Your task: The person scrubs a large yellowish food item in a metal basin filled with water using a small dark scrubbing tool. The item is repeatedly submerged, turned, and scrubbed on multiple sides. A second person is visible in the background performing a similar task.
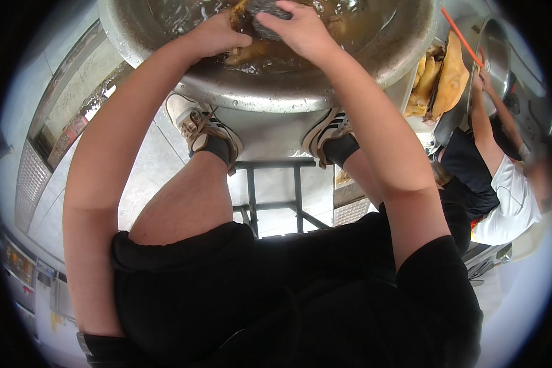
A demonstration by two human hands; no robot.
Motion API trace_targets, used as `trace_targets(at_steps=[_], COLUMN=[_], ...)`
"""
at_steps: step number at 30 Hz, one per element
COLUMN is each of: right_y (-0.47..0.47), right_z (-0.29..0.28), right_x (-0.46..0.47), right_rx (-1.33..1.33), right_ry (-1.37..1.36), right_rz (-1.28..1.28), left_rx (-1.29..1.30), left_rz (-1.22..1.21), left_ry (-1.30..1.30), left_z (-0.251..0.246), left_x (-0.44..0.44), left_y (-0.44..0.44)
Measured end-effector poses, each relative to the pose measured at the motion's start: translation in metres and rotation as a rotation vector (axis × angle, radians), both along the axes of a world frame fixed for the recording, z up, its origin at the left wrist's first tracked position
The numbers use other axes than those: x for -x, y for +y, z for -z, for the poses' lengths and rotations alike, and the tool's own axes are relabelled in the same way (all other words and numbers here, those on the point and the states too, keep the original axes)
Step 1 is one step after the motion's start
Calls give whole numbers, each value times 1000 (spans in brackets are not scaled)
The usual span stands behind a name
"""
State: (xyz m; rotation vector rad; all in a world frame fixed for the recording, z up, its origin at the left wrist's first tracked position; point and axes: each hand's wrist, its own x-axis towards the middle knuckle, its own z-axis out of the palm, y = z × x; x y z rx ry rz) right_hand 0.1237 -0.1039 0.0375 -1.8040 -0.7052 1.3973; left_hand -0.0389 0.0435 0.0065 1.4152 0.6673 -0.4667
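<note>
A wide stainless steel basin [276, 99] stands before me, holding murky brown water [299, 62]. My right hand [301, 30] grips a grey steel wool scourer [269, 28] just above the water. Beside it, my left hand [216, 34] is closed around a yellowish-brown piece [238, 13], perhaps animal skin or meat; most of it is hidden by the fingers and the water. The scourer sits against or very near this piece. Another pale brown piece [248, 53] shows at the surface below my left hand.
To the right, a tray [408, 85] holds several yellow-brown pieces [448, 78], perhaps meat or skin. Beyond it a co-worker's hands [480, 80] are at another steel basin [497, 50] with an orange hose [462, 37]. A dark metal frame [276, 163] stands between my legs.
</note>
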Motion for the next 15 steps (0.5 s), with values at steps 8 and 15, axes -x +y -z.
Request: trace_targets(at_steps=[8,15], right_y=[11,-10], right_z=[37,29], right_x=[18,-5], right_rx=[-155,68], right_ry=[-790,-444], right_rz=[-198,66], left_rx=[36,152], left_rz=[154,43], left_ry=[19,27], left_z=[-18,-10], left_x=[-4,0], left_y=[-7,-7])
